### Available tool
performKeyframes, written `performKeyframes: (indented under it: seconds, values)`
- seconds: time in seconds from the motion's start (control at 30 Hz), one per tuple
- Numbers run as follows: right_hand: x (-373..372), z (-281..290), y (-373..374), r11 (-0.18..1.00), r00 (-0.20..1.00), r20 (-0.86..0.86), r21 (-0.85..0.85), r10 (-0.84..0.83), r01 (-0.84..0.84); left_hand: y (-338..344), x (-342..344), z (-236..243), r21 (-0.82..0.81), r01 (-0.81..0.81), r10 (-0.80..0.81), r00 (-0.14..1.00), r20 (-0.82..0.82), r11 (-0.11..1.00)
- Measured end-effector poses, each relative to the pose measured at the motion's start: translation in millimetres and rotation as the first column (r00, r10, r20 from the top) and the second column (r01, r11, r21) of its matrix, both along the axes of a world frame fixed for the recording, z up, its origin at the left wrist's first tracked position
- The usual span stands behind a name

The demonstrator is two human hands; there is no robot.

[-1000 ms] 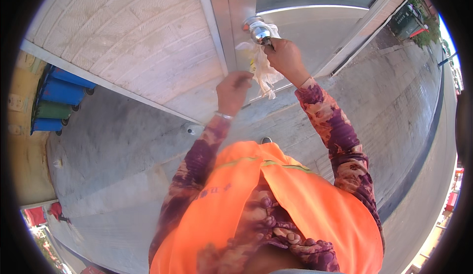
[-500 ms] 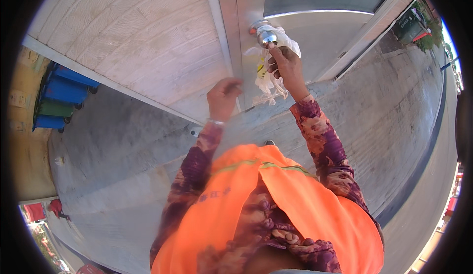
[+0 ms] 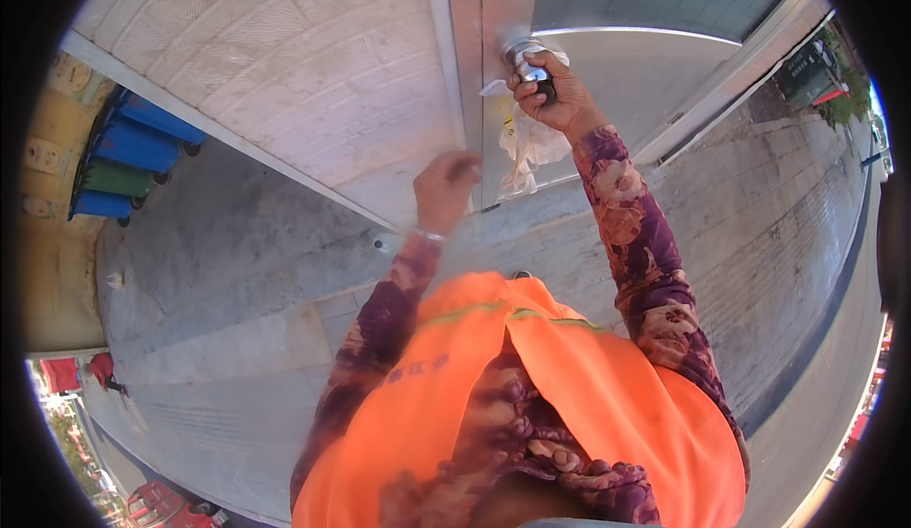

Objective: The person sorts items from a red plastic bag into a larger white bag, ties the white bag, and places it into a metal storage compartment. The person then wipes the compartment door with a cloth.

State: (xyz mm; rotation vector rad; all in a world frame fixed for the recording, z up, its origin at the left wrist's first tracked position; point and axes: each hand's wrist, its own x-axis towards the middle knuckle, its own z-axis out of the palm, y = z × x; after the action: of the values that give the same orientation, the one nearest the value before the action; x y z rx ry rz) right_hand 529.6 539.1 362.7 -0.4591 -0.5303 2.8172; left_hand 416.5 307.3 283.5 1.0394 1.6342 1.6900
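My right hand [image 3: 562,96] is closed around a round silver doorknob [image 3: 535,74] on a grey metal door [image 3: 626,87]. A thin white plastic bag [image 3: 531,147] hangs from the knob, below and behind my fingers. Lower and to the left, my left hand [image 3: 444,191] is raised in front of the door frame and pale wall panel. Motion smears its fingers, which look bent, and I cannot make out anything in them. A bracelet [image 3: 429,235] circles my left wrist.
Pale textured wall panels [image 3: 285,63] stand left of the door. Blue and green wheeled bins [image 3: 133,153] line the far left, and a dark bin [image 3: 807,74] stands far right. A grey concrete step and pavement [image 3: 256,234] lie below. Red vehicles [image 3: 166,506] show at the lower left.
My right hand has gone from fingertips at the knob's front to a full grip around it. My left hand stays near the frame, still blurred. The view has shifted slightly.
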Motion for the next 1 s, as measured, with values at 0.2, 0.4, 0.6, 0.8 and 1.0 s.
performKeyframes:
  seconds: [0.2, 0.4, 0.6, 0.8, 1.0]
  values:
    - [-4, 22, -9, 0.934, 0.958, 0.25, 0.355, -0.14, 0.043, 2, 10, -6, -0.016, 0.038, -0.037, 0.999, 0.038, 0.999]
    - [2, 22, -15, 0.927, 0.959, 0.232, 0.369, -0.16, 0.065, -5, 1, -11, -0.025, 0.008, -0.007, 1.0, 0.011, 1.0]
    - [3, 16, -14, 0.934, 0.961, 0.217, 0.346, -0.174, 0.091, 5, -16, -19, -0.05, -0.062, 0.064, 0.996, 0.057, 0.997]
    - [-1, 30, -20, 0.895, 0.951, 0.255, 0.445, -0.177, 0.047, 30, -6, -5, -0.05, 0.018, -0.017, 1.0, 0.019, 0.999]
    - [31, 32, -40, 0.793, 0.865, 0.384, 0.608, -0.323, 0.026, 44, 6, 4, -0.029, -0.034, 0.031, 0.995, -0.098, 0.999]
